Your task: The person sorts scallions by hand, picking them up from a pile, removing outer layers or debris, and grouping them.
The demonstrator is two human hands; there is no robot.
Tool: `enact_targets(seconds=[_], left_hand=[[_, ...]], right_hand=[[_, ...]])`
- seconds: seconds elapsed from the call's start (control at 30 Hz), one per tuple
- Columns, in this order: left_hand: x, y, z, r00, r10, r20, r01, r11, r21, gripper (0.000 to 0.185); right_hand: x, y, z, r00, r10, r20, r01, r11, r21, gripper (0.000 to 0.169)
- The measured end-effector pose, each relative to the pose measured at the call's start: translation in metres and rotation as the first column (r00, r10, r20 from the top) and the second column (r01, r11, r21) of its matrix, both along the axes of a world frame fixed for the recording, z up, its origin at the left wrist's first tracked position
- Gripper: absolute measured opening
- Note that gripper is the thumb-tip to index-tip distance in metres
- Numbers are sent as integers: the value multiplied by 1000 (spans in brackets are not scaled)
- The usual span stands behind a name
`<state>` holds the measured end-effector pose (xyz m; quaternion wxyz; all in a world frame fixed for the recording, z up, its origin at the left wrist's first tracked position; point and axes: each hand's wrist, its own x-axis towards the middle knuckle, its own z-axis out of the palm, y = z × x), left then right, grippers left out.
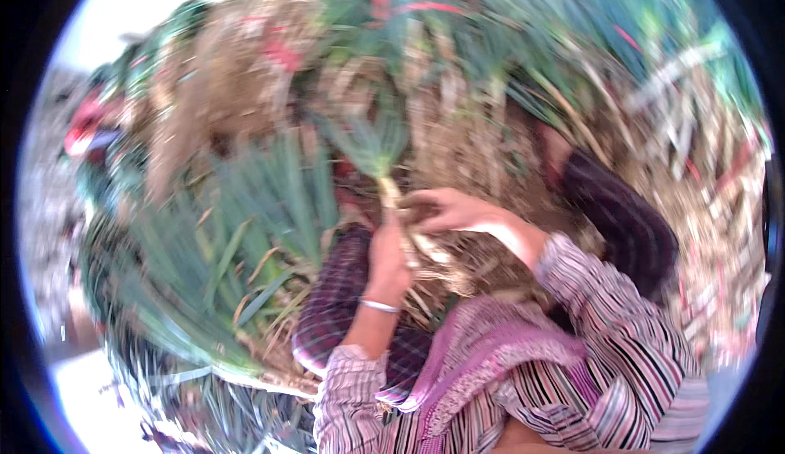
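Observation:
In front of my lap, a green onion or leek plant stands with its green leaves fanned away from me and its pale stalk towards me. My left hand, with a bangle at the wrist, is closed around the stalk. Reaching across from the right, my right hand has its fingers curled at the same stalk; blur hides whether they grip it. Below the hands, pale stalk ends with stringy roots show between my legs.
A large heap of green-leaved onions lies at my left. Bundles with red ties stand ahead. Dry husks and straw cover the ground by my bent right leg. A purple scarf hangs over my lap.

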<state>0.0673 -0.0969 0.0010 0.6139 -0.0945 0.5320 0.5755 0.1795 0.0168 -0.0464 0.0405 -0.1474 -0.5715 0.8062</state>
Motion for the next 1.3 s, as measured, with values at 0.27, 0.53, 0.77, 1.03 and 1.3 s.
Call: enact_targets(seconds=[0.27, 0.53, 0.77, 1.03, 1.3], left_hand=[[3, -3, -9, 999, 27, -31, -26, 999, 32, 24], [-5, 13, 41, 933, -84, -350, 156, 971, 183, 41], [-9, 7, 52, 879, -71, -471, 226, 933, 281, 31], [-16, -4, 37, 878, -253, -407, 329, 936, 128, 21], [-3, -12, -12, 879, -363, -307, 413, 904, 112, 23]], right_hand=[[50, 135, -154, 351, -858, 374, 411, 500, 762, 87], [30, 145, -212, 298, -747, 595, 321, 665, 674, 96], [92, 129, -50, 704, -636, 316, 709, 606, -361, 53], [130, 80, -88, 466, -731, 500, 678, 657, 330, 33], [160, 31, -65, 859, -372, 353, 510, 690, -514, 26]])
